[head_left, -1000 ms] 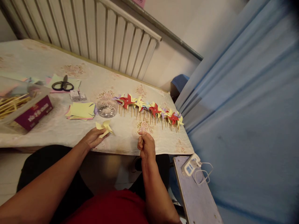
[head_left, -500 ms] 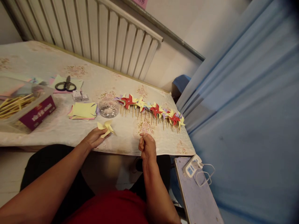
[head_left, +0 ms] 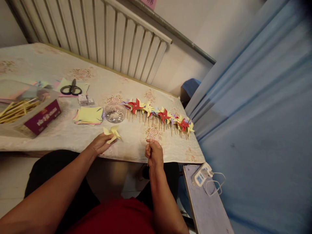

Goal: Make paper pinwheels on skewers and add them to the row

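Near the table's front edge, my left hand [head_left: 101, 144] is closed on a yellow paper pinwheel [head_left: 113, 132], its folded blades rising past the fingertips. My right hand [head_left: 154, 152] is closed around a thin stick [head_left: 150, 140]; most of the stick is hidden in the fist. Beyond the hands lies a row of finished pinwheels [head_left: 163, 115] on sticks, with red, yellow and purple blades. A round clear dish [head_left: 115, 113] of small shiny pins sits behind the left hand, beside a stack of coloured paper squares [head_left: 89, 115].
At left stands a clear plastic box [head_left: 14, 131] holding many sticks. Scissors [head_left: 71, 89] lie on paper sheets, near small white boxes [head_left: 85, 99]. A white power socket [head_left: 202, 174] with a cable rests on a side stand [head_left: 207, 211]. A blue curtain [head_left: 248, 130] hangs at right.
The view has shifted slightly, so things on the table appear a little further right. Both hands keep their hold and hardly move.
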A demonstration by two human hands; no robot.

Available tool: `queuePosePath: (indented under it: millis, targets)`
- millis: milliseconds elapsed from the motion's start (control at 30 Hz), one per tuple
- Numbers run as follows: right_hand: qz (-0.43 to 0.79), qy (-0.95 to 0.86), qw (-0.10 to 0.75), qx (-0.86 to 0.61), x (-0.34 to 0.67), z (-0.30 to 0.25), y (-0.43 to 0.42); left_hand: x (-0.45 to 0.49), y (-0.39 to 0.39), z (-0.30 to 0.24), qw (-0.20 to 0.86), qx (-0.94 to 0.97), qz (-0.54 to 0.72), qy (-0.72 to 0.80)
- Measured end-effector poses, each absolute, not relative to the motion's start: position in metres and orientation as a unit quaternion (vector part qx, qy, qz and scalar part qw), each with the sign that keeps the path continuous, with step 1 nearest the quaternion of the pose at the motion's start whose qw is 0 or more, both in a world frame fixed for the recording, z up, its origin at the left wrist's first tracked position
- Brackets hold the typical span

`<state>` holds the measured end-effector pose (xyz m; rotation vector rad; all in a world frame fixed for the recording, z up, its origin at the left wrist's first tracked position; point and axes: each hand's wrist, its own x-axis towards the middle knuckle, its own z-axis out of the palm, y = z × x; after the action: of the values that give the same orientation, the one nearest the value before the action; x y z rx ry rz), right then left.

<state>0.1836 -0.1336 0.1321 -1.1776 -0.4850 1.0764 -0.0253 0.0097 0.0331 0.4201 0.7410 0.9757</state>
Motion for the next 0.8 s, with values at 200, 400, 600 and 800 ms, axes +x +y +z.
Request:
queuePosePath:
  millis: [200, 400, 600, 800]
  targets:
    - [0.469, -0.222, 0.67, -0.532, 0.1833, 0.1278, -0.1344, -0.0249, 0.0094, 0.0341, 0.798, 0.196, 0.456, 0.343]
    - [0.479, -0.222, 0.671, -0.521, 0.1813, 0.1265, -0.1336, -0.0256, 0.0111, 0.0297, 0.8, 0.198, 0.46, 0.33]
    - [0.476, -0.216, 0.675, -0.521, 0.1819, 0.1297, -0.1309, -0.0266, 0.0124, 0.0269, 0.802, 0.204, 0.454, 0.33]
    - [0.511, -0.19, 0.682, -0.488, 0.1843, 0.1309, -0.1322, -0.0265, 0.012, 0.027, 0.801, 0.202, 0.457, 0.329]
